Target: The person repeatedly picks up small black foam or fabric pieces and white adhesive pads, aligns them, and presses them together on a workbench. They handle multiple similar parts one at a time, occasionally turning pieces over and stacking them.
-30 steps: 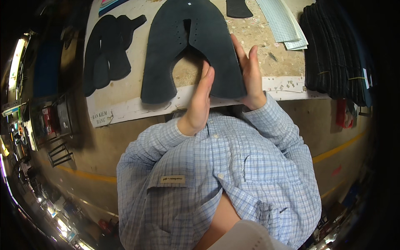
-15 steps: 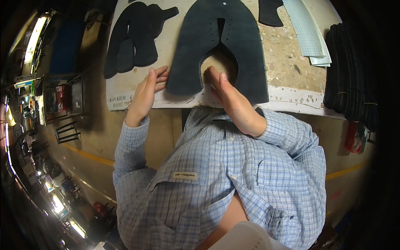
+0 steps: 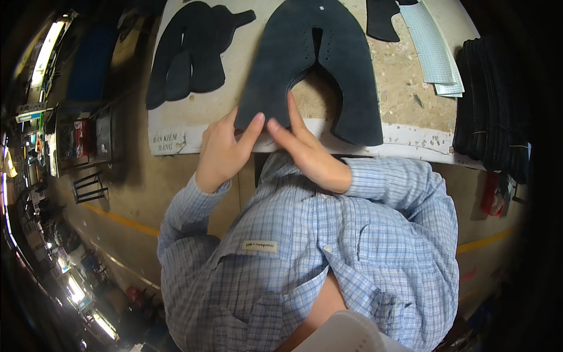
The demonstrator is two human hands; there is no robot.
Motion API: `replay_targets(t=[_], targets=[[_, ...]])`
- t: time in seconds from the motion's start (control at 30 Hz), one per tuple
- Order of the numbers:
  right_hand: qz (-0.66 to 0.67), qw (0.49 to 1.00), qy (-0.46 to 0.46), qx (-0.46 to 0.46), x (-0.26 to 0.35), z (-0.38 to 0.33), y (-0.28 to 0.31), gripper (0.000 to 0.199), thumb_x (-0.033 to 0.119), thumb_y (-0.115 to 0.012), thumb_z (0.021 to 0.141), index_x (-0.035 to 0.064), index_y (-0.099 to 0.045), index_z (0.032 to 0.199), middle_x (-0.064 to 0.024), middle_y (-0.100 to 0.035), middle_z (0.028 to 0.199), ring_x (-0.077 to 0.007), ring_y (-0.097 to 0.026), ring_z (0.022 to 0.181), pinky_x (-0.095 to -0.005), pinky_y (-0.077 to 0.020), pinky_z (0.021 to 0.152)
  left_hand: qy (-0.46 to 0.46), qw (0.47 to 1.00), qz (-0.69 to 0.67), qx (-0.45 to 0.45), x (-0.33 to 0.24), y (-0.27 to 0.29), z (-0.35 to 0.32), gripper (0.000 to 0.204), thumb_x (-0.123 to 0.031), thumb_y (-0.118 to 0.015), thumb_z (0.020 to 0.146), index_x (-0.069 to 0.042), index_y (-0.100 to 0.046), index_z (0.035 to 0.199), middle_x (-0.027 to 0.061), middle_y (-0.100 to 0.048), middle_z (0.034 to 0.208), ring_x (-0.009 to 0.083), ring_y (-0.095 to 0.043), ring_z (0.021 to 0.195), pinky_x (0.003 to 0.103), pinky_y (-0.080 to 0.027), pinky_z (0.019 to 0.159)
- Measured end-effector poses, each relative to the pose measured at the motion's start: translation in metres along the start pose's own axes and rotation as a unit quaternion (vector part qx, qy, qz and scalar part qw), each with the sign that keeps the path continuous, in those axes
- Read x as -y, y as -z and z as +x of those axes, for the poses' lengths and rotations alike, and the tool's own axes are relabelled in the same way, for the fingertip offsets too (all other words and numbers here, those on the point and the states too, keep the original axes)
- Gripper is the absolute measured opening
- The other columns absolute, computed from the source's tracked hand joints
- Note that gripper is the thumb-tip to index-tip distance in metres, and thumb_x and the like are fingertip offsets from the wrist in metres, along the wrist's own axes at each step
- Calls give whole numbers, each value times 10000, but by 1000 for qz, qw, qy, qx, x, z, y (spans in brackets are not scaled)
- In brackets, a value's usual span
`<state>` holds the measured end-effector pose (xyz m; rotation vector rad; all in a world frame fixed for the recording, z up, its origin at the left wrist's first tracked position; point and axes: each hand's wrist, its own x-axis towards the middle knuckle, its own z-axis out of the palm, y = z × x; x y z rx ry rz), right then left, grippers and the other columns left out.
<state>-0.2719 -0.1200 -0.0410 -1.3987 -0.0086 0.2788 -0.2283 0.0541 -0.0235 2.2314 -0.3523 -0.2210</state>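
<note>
A thick, dark U-shaped shoe-upper piece (image 3: pixel 270 58), which looks like several layers stacked, lies on the table with its two legs towards me. Small holes run along its middle slit. Both hands are at the end of its left leg. My left hand (image 3: pixel 224 149) is open, its fingers along the outer edge and its thumb on the top. My right hand (image 3: pixel 305 149) is open too, with a finger against the inner edge and the thumb near the leg's front end. Some fingertips are hidden.
More dark cut pieces (image 3: pixel 190 56) lie on the table's left, and another dark piece (image 3: pixel 382 22) at the far right. Beside it are light gridded sheets (image 3: pixel 431 56). A bundle of dark pieces (image 3: pixel 484 105) stands at the right edge. A small rack (image 3: pixel 91 188) is on the floor.
My right hand has moved left, from the opening to the left leg's inner edge. My left hand has come in against the outer edge, thumb on top. The stacked piece has shifted slightly right.
</note>
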Motion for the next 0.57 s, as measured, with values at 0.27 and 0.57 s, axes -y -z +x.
replay_targets(t=[0.27, 0.57], targets=[[-287, 913, 270, 102, 88, 45, 138, 500, 223, -601, 939, 82, -473, 1403, -118, -578, 1301, -203, -485, 1276, -340, -359, 1072, 143, 979, -85, 119, 5, 34, -18, 202, -138, -564, 955, 12, -681, 1025, 74, -673, 760, 99, -617, 665, 236, -510, 631], [-484, 870, 96, -25, 40, 232, 216, 657, 621, -432, 929, 129, -549, 1349, -184, -553, 1340, -334, -461, 1307, -343, -314, 1111, 128, 956, -175, 195, 29, -9, -16, 223, -111, -544, 959, 8, -647, 1117, 71, -676, 791, 112, -629, 689, 229, -514, 666]])
